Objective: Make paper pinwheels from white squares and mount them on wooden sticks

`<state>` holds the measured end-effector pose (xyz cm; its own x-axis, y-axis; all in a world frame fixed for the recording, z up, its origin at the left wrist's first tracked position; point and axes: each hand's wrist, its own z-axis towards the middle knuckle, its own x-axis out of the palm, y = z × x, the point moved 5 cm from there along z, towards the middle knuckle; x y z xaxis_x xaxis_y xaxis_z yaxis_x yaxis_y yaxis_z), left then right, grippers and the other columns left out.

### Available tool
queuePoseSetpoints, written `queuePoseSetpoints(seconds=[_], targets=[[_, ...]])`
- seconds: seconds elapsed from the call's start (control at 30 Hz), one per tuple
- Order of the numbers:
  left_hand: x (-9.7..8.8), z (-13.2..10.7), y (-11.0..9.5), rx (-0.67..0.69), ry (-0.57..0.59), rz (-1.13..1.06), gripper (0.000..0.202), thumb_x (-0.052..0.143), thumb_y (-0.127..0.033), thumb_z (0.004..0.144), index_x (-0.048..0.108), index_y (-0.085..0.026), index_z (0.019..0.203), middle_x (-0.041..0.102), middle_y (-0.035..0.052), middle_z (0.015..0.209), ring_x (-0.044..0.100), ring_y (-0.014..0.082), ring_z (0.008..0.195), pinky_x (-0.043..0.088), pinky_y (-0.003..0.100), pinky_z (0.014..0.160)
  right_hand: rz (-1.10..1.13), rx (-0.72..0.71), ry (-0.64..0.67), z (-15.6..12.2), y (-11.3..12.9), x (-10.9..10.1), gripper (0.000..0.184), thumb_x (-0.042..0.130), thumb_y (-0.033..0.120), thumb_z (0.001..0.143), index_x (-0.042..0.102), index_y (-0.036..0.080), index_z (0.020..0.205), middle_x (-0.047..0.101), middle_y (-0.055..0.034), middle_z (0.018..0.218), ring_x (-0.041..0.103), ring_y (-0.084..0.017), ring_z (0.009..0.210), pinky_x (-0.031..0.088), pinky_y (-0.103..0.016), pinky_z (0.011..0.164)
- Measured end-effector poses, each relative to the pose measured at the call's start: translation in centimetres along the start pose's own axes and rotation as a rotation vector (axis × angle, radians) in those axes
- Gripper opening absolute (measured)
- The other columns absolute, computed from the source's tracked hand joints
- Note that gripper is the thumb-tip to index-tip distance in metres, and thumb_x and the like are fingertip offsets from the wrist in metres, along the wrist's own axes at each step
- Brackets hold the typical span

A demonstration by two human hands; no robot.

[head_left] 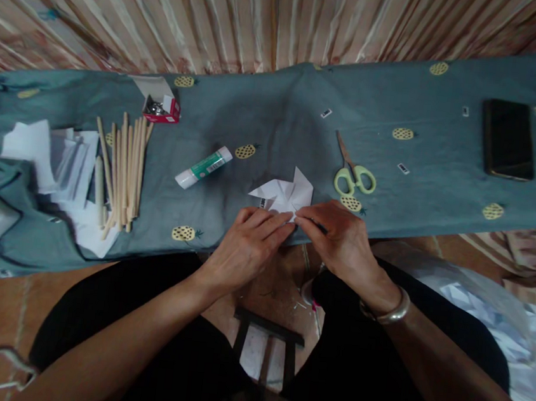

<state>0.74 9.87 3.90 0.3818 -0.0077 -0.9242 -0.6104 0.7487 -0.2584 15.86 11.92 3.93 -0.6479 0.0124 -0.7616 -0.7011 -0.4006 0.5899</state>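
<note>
A folded white paper pinwheel (286,193) lies near the front edge of a table covered in blue-grey cloth (277,112). My left hand (249,240) rests its fingers on the pinwheel's near edge, fingers together and pressing down. My right hand (341,237), with a metal bangle on the wrist, pinches the same near edge from the right. Both hands meet at the paper's lower corner. Green-handled scissors (354,174) lie just right of the pinwheel, and a glue stick (203,167) lies to its left.
A bundle of wooden sticks (122,169) and a pile of white paper (56,165) sit at the left. A small red box of clips (160,109) stands behind them. A black phone (508,139) lies at far right. Striped fabric hangs behind the table.
</note>
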Motion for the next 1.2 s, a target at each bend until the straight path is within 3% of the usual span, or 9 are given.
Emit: queuePoseSetpoints(seconds=[0.33, 0.87, 1.0, 1.1, 1.2], targets=[[0.07, 0.05, 0.01, -0.003, 0.0, -0.005, 0.028, 0.048, -0.016, 0.097, 0.061, -0.013, 0.122, 0.067, 0.0112, 0.127, 0.06, 0.0225, 0.105, 0.044, 0.038, 0.087, -0.02, 0.02, 0.026, 0.09, -0.06, 0.04, 0.021, 0.055, 0.028, 0.095, 0.072, 0.022, 0.085, 0.072, -0.0039, 0.081, 0.063, -0.02, 0.077, 0.047, -0.035, 0.076], [0.02, 0.55, -0.15, 0.013, 0.011, 0.025, 0.026, 0.049, -0.017, 0.097, 0.062, -0.012, 0.12, 0.069, 0.0102, 0.124, 0.06, 0.023, 0.106, 0.042, 0.038, 0.087, -0.113, -0.035, 0.09, 0.01, 0.4, 0.22, 0.026, 0.048, 0.028, 0.098, 0.07, 0.019, 0.087, 0.07, -0.007, 0.084, 0.062, -0.022, 0.081, 0.046, -0.037, 0.08], [0.09, 0.61, -0.12, 0.01, 0.02, 0.03, 0.026, 0.048, -0.018, 0.098, 0.062, -0.013, 0.12, 0.069, 0.0105, 0.122, 0.06, 0.0229, 0.103, 0.042, 0.038, 0.085, -0.176, -0.057, 0.057, 0.0, 0.77, 0.04, 0.025, 0.045, 0.021, 0.097, 0.07, 0.021, 0.097, 0.069, -0.0097, 0.102, 0.06, -0.025, 0.092, 0.047, -0.042, 0.086], [0.12, 0.69, -0.16, 0.009, 0.03, 0.036, 0.026, 0.048, -0.018, 0.097, 0.062, -0.012, 0.119, 0.069, 0.0106, 0.12, 0.06, 0.0233, 0.101, 0.041, 0.038, 0.084, -0.208, -0.062, 0.027, -0.01, 0.85, 0.13, 0.028, 0.043, 0.018, 0.096, 0.069, 0.022, 0.107, 0.061, -0.0109, 0.124, 0.056, -0.028, 0.107, 0.047, -0.046, 0.093], [0.14, 0.73, -0.18, 0.004, 0.043, 0.032, 0.027, 0.047, -0.017, 0.097, 0.062, -0.013, 0.12, 0.069, 0.0109, 0.119, 0.06, 0.0234, 0.102, 0.041, 0.039, 0.084, -0.185, -0.049, 0.032, 0.0, 0.7, 0.44, 0.029, 0.045, 0.018, 0.095, 0.068, 0.026, 0.111, 0.055, -0.0094, 0.132, 0.051, -0.031, 0.118, 0.045, -0.051, 0.099]])
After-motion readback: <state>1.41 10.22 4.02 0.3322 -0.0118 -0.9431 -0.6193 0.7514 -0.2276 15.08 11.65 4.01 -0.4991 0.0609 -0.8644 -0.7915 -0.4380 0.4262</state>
